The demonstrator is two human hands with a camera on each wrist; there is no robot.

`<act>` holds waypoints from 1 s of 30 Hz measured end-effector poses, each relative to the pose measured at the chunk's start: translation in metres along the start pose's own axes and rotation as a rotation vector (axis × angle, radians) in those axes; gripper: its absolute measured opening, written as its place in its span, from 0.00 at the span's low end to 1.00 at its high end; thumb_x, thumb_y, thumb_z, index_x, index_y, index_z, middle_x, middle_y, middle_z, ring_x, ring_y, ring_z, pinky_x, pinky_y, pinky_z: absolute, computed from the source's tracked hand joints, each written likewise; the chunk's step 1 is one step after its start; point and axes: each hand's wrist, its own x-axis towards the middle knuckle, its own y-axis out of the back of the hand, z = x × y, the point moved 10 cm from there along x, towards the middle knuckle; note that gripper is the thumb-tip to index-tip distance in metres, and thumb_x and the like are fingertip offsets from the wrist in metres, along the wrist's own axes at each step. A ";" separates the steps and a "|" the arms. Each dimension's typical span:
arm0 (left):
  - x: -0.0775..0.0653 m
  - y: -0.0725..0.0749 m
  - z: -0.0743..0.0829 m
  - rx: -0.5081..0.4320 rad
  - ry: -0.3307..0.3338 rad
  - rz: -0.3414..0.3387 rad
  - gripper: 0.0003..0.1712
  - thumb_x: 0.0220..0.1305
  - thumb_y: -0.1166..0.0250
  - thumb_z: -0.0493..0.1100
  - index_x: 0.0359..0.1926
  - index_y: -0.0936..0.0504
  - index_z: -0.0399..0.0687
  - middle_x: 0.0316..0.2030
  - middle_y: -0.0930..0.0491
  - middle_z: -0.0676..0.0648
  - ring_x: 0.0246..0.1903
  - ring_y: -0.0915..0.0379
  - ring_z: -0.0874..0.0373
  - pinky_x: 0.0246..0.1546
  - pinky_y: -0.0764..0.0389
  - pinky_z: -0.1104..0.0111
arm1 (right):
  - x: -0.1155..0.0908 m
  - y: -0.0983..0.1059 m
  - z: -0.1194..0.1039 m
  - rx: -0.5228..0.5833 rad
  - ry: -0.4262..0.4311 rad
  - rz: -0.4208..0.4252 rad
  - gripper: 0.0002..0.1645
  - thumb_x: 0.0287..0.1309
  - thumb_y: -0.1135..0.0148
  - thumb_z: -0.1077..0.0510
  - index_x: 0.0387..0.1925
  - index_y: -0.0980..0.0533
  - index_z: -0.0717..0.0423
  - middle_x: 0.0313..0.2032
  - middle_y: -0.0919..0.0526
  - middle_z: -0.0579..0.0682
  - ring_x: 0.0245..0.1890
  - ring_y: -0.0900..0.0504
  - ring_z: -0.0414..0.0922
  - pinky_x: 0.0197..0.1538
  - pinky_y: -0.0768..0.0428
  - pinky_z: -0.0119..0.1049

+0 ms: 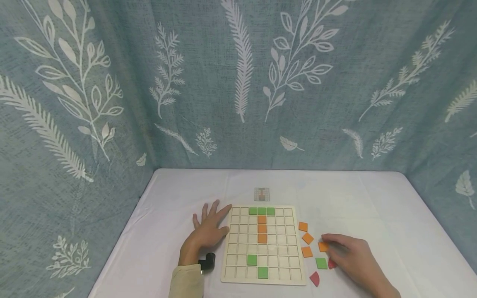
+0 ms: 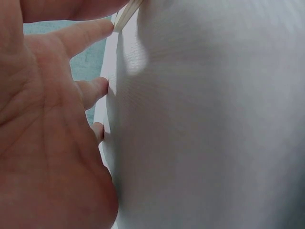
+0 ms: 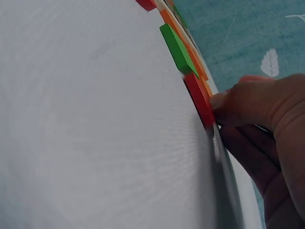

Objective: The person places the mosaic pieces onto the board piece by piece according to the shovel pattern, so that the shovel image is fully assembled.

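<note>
A pale wooden grid board [image 1: 241,250] lies on the table with three green square tiles [image 1: 262,211] in its top row. Three orange tiles [image 1: 262,229] run down the column below, and two single green tiles [image 1: 263,272] sit lower. My left hand [image 1: 209,229] is spread at the board's left side, index fingertip and thumb touching its edge. To the right of the board, my right hand [image 1: 352,254] has thumb and index finger about an orange square tile [image 1: 322,247], pinching it at the table. Its fingers partly cover a red fan-shaped piece [image 1: 331,263].
Loose orange tiles [image 1: 307,251] lie along the board's right edge, with a green tile [image 1: 321,263] and another red fan-shaped piece [image 1: 314,278] nearer the front. A small pattern card [image 1: 262,194] lies behind the board. Patterned curtains [image 1: 208,82] surround the white table [image 1: 380,215].
</note>
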 end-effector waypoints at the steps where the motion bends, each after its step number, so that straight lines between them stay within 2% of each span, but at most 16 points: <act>1: 0.000 0.000 0.000 0.000 0.000 0.001 0.43 0.65 0.35 0.40 0.82 0.30 0.53 0.88 0.53 0.33 0.87 0.74 0.27 0.78 0.79 0.24 | 0.000 0.000 0.001 0.000 -0.007 -0.004 0.25 0.52 0.17 0.67 0.50 0.08 0.42 0.47 0.06 0.33 0.53 0.08 0.39 0.60 0.31 0.06; 4: 0.000 0.000 0.000 0.002 -0.001 0.003 0.43 0.65 0.35 0.41 0.82 0.30 0.52 0.88 0.53 0.32 0.87 0.74 0.26 0.78 0.78 0.24 | 0.000 -0.001 0.005 -0.016 -0.033 -0.019 0.24 0.53 0.17 0.66 0.50 0.08 0.42 0.47 0.06 0.31 0.53 0.08 0.41 0.59 0.30 0.07; 6: 0.001 -0.002 -0.001 0.007 0.002 0.001 0.43 0.66 0.35 0.41 0.83 0.30 0.52 0.88 0.53 0.33 0.87 0.74 0.27 0.78 0.78 0.24 | 0.000 -0.001 0.006 -0.028 -0.058 -0.028 0.23 0.53 0.17 0.64 0.50 0.08 0.42 0.47 0.07 0.31 0.54 0.07 0.42 0.59 0.26 0.11; 10: 0.001 -0.002 -0.001 0.015 -0.001 -0.002 0.43 0.66 0.35 0.41 0.83 0.30 0.52 0.88 0.53 0.32 0.87 0.74 0.27 0.78 0.78 0.24 | -0.001 0.002 0.007 -0.045 -0.116 -0.048 0.23 0.54 0.16 0.62 0.52 0.09 0.41 0.47 0.06 0.31 0.54 0.08 0.44 0.60 0.13 0.31; 12: 0.001 -0.002 -0.001 0.018 -0.003 -0.002 0.43 0.66 0.36 0.41 0.83 0.30 0.52 0.88 0.53 0.32 0.87 0.74 0.27 0.78 0.77 0.24 | -0.001 0.004 0.005 -0.036 -0.138 -0.060 0.24 0.54 0.16 0.61 0.53 0.09 0.42 0.47 0.06 0.33 0.54 0.08 0.44 0.59 0.10 0.42; 15: 0.000 -0.001 -0.001 0.016 -0.004 0.000 0.43 0.66 0.35 0.41 0.82 0.30 0.53 0.88 0.53 0.32 0.87 0.74 0.26 0.78 0.77 0.23 | 0.000 0.007 -0.001 -0.010 -0.150 -0.069 0.25 0.55 0.16 0.61 0.54 0.10 0.43 0.47 0.06 0.34 0.52 0.07 0.42 0.58 0.09 0.46; 19: -0.001 -0.001 -0.001 0.013 -0.007 0.001 0.43 0.65 0.35 0.41 0.82 0.29 0.53 0.88 0.53 0.32 0.87 0.74 0.26 0.78 0.78 0.23 | 0.003 0.012 -0.013 0.037 -0.130 -0.060 0.25 0.54 0.15 0.61 0.54 0.10 0.43 0.47 0.06 0.35 0.49 0.07 0.36 0.55 0.08 0.40; 24: 0.000 -0.001 -0.001 0.012 -0.007 0.004 0.43 0.64 0.34 0.42 0.82 0.29 0.54 0.88 0.53 0.32 0.87 0.74 0.26 0.78 0.78 0.23 | 0.006 0.012 -0.029 0.090 -0.054 -0.027 0.25 0.52 0.14 0.64 0.52 0.09 0.44 0.45 0.06 0.33 0.46 0.08 0.31 0.53 0.11 0.28; 28: 0.001 0.000 -0.002 0.014 -0.003 0.003 0.43 0.65 0.35 0.41 0.83 0.30 0.54 0.88 0.53 0.33 0.87 0.74 0.26 0.78 0.78 0.23 | 0.007 0.005 -0.042 0.144 0.012 -0.017 0.25 0.51 0.15 0.65 0.51 0.09 0.45 0.44 0.06 0.33 0.45 0.08 0.31 0.52 0.15 0.19; 30: 0.001 0.000 -0.001 0.014 -0.004 0.002 0.43 0.65 0.35 0.41 0.83 0.30 0.53 0.88 0.53 0.33 0.87 0.74 0.26 0.78 0.78 0.23 | 0.008 0.000 -0.049 0.191 0.052 -0.018 0.24 0.51 0.15 0.65 0.50 0.09 0.46 0.44 0.05 0.34 0.46 0.08 0.32 0.53 0.16 0.18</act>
